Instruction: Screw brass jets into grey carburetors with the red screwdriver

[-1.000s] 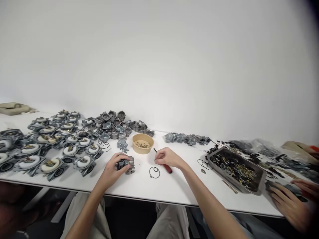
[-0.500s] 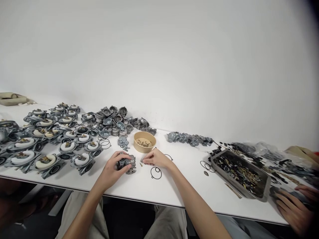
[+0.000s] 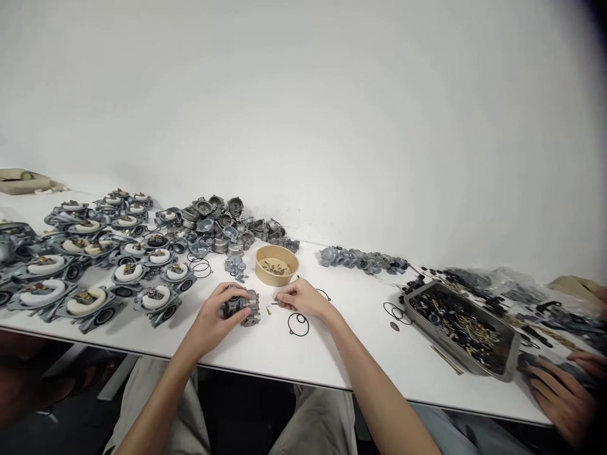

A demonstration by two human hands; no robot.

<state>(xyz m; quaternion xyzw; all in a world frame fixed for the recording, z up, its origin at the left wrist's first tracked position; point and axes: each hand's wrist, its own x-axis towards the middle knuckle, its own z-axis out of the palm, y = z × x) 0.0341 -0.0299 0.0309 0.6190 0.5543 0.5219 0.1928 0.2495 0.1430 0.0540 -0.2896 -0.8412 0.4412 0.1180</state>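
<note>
My left hand point(image 3: 215, 319) is wrapped round a grey metal carburetor body point(image 3: 249, 308) on the white table. Just right of it, the fingers of my right hand point(image 3: 301, 297) are pinched together low over the tabletop; a thin, small part shows at the fingertips, too small to name. Between the hands lies a tiny brass piece point(image 3: 269, 311). Behind my right hand stands a round tan bowl point(image 3: 276, 278) with small brass pieces inside. A black rubber ring point(image 3: 298, 333) lies in front of that hand.
Rows of carburetor bodies with white floats point(image 3: 90, 302) cover the left side. Grey metal bowls point(image 3: 220, 221) are heaped behind. At right, a metal tray point(image 3: 505, 373) holds mixed small parts, near another person's hand point(image 3: 559, 392) and plastic bags point(image 3: 507, 284).
My right hand has shifted slightly, and a thin piece now shows at its fingertips. My left hand stays on the carburetor body. The whole view has moved a little.
</note>
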